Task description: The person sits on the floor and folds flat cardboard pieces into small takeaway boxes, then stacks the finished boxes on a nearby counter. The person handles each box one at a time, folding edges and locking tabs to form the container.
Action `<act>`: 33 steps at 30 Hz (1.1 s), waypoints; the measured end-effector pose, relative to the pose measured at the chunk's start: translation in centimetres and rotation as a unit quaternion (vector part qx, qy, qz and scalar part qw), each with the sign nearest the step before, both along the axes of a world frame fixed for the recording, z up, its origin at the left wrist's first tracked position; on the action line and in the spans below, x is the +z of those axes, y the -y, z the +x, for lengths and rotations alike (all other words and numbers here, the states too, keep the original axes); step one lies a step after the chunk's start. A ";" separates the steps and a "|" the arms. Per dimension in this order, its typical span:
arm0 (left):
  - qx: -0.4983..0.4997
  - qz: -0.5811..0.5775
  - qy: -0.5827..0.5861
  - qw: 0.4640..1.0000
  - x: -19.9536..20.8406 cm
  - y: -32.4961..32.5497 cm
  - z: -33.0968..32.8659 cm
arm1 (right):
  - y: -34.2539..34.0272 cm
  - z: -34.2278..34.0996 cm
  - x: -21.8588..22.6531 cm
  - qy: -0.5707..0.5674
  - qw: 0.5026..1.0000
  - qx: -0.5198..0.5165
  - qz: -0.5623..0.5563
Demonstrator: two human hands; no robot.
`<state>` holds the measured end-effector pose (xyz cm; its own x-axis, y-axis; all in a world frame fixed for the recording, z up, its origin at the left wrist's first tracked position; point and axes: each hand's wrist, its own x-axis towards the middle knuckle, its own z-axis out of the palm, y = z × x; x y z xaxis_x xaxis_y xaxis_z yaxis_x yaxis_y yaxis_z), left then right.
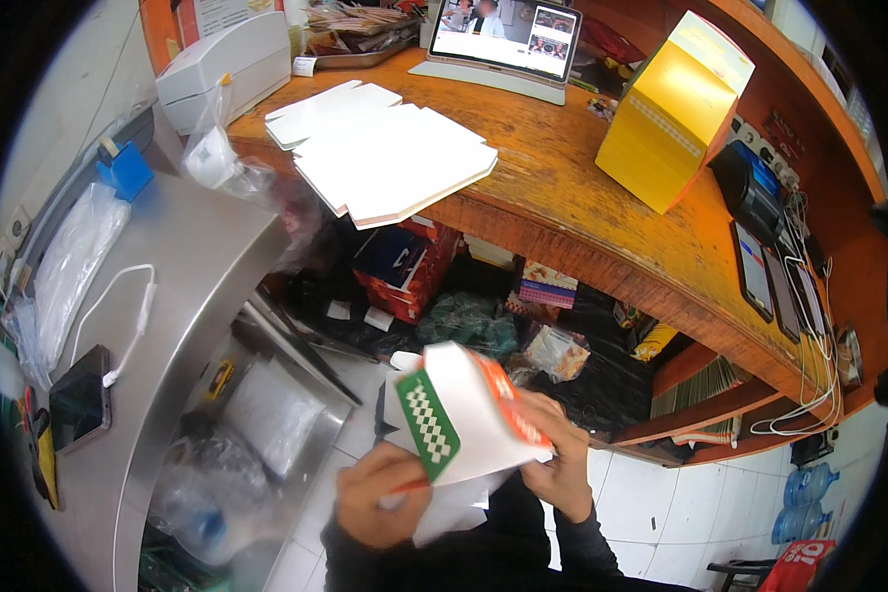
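Between my hands is a partly folded cardboard box (pixel 483 414), white inside, with a green checked panel on the left and an orange one on the right. My left hand (pixel 380 493) is closed on its lower left edge, beside the green panel. On the other side, my right hand (pixel 560 459) grips the orange panel, fingers along the outside. The box is tilted above my lap, and its underside is mostly hidden. Ahead on the wooden desk (pixel 543 192) lies a stack of flat white box blanks (pixel 395 153), overhanging the front edge.
A yellow stack of cartons (pixel 671 118) stands at the desk's right, near phones (pixel 753 271) and tangled cables. Behind the blanks are a tablet (pixel 503 39) and a white printer (pixel 225 69). A steel counter (pixel 197 257) runs along the left, carrying a charging phone (pixel 81 400).
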<state>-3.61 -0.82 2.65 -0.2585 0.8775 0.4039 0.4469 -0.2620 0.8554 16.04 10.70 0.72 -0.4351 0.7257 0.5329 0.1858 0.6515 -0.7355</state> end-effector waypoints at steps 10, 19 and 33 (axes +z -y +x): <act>0.171 0.022 0.021 0.985 -0.6 -1.7 2.4 | 5.6 -2.6 -5.2 -0.180 0.970 0.045 -0.159; 0.059 -0.035 0.048 0.996 -1.5 -1.6 3.8 | 3.8 -3.4 -2.6 -0.296 0.915 0.032 -0.271; 0.103 0.052 0.280 0.953 -2.2 -0.8 3.4 | 4.8 -2.9 -1.9 -0.147 0.962 0.087 -0.214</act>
<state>-0.21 -0.01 0.43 -0.6212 0.7479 0.2340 -0.0219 -0.3151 0.9488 13.16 5.86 -1.20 -0.4462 0.8355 0.3208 -0.1564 0.2801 -0.9471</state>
